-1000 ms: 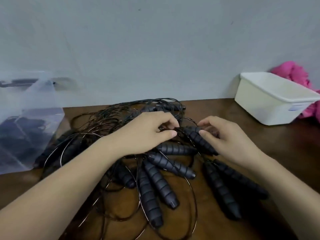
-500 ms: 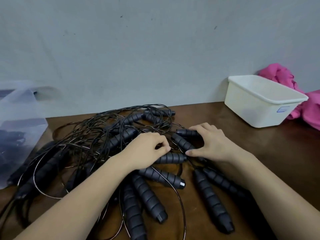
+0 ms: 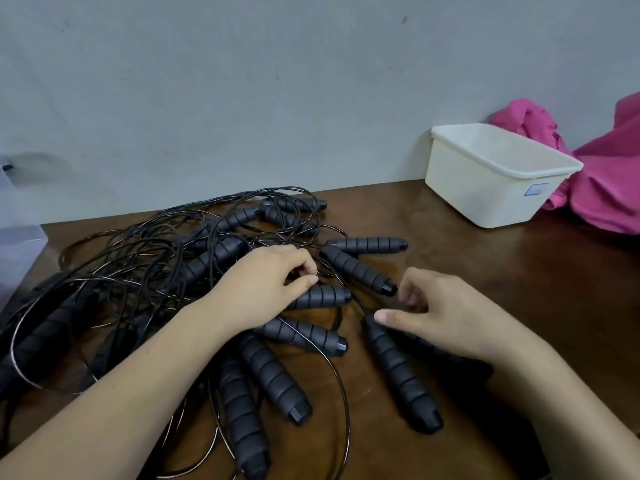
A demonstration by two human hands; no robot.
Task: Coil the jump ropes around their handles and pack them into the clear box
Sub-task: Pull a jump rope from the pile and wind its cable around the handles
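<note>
Wall: a plain, pale grey-blue wall [image 3: 242, 98] rises straight from the table's far edge and fills the upper half of the view; it carries a few small dark specks and faint scuffs.
Table: dark brown wood table [image 3: 519, 289] with a slight gloss and visible grain.
Light: soft and even, with a dull sheen on the wood toward the right edge.
Far right corner: a crumpled bright pink cloth [image 3: 609, 188] lies against the wall.
Left edge: a translucent plastic bag [image 3: 17, 251], partly cut off by the frame.
</note>
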